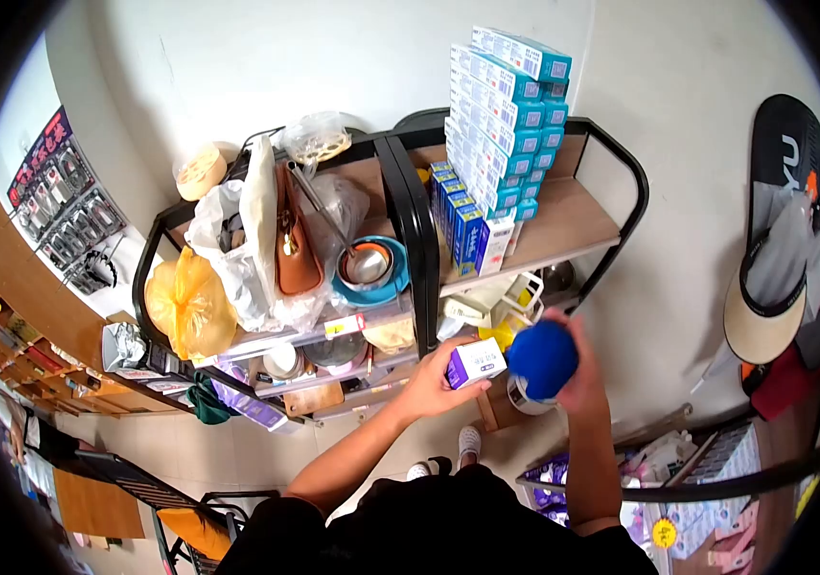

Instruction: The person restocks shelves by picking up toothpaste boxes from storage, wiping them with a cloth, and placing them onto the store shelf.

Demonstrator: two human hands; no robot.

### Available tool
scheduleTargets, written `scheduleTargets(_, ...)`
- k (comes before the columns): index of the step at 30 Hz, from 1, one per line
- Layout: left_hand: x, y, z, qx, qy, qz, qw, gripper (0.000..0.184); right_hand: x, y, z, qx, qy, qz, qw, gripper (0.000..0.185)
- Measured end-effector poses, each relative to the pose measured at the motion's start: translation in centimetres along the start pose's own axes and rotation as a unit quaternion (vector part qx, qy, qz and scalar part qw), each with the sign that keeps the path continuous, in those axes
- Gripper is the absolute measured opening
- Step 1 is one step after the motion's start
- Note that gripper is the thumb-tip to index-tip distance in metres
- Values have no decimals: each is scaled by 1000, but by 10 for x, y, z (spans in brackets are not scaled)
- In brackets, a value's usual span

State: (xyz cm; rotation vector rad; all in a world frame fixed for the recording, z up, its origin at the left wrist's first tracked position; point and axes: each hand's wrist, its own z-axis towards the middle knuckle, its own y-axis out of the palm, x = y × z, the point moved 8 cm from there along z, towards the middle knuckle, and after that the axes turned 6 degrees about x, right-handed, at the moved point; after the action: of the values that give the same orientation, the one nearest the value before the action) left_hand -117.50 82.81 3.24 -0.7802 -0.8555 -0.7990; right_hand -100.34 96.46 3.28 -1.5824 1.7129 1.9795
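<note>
My left hand (438, 383) is closed round a small white and purple box (476, 363), its end facing up. Close beside it, my right hand (579, 369) grips a round dark blue object (543, 359) by its right side; what it is exactly I cannot make out. Both are held in front of the shelf rack, apart from each other. Beyond them, a tall stack of white and teal boxes (506, 120) stands on the wooden shelf (573, 216), with a row of blue and yellow boxes (458, 222) at its left.
On the left shelf are a yellow plastic bag (191, 305), a brown handbag (297, 247) and a blue bowl (373, 287) with a ladle. Caps (765, 321) hang on the right wall. Packaged goods (716, 489) fill a rack at lower right. A chair (201, 530) stands at lower left.
</note>
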Motion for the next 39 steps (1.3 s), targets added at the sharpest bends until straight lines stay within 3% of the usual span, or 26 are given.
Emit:
scheduleTargets(4, 23, -7, -26, 8, 28, 12, 1000, 65, -14, 37, -50, 37, -60, 63, 996, 40)
scheduleTargets(5, 29, -7, -31, 2, 31, 10, 999, 65, -23, 48, -66, 51, -151, -126, 979, 38)
scheduleTargets(7, 44, -4, -39, -7, 79, 54, 995, 64, -37, 80, -98, 24, -320, -447, 835, 39)
scheduleTargets(9, 54, -3, -46, -5, 103, 66, 993, 60, -27, 123, -124, -108, -373, -575, 720, 39)
scheduleTargets(11, 65, 0, -53, 4, 140, 93, 986, 53, -22, 135, -143, -101, -425, -620, 651, 35)
scheduleTargets(13, 68, 7, -59, -12, 133, 97, 986, 49, -18, 132, -150, -117, -447, -630, 625, 29)
scheduleTargets(18, 79, 32, -79, -63, 113, 154, 979, 57, -26, 98, -159, -117, -413, -608, 668, 23)
scheduleTargets(21, 104, 46, -93, -20, 185, 138, 973, 58, -38, 74, -167, -85, -406, -601, 684, 23)
scheduleTargets(23, 112, 63, -104, -21, 164, 136, 977, 58, -46, 62, -180, -60, -406, -595, 691, 25)
scheduleTargets(26, 124, 88, -118, -35, 132, 129, 982, 55, -57, 74, -230, -86, -495, -634, 588, 29)
scheduleTargets(29, 142, 106, -137, -16, 134, 141, 981, 54, -59, 65, -266, -121, -521, -632, 561, 33)
scheduleTargets(34, 154, 118, -175, -1, 114, 157, 981, 57, -56, 47, -288, -194, -501, -565, 626, 39)
scheduleTargets(39, 168, 116, -212, 1, 118, 176, 977, 59, -43, 30, -268, -190, -424, -537, 704, 28)
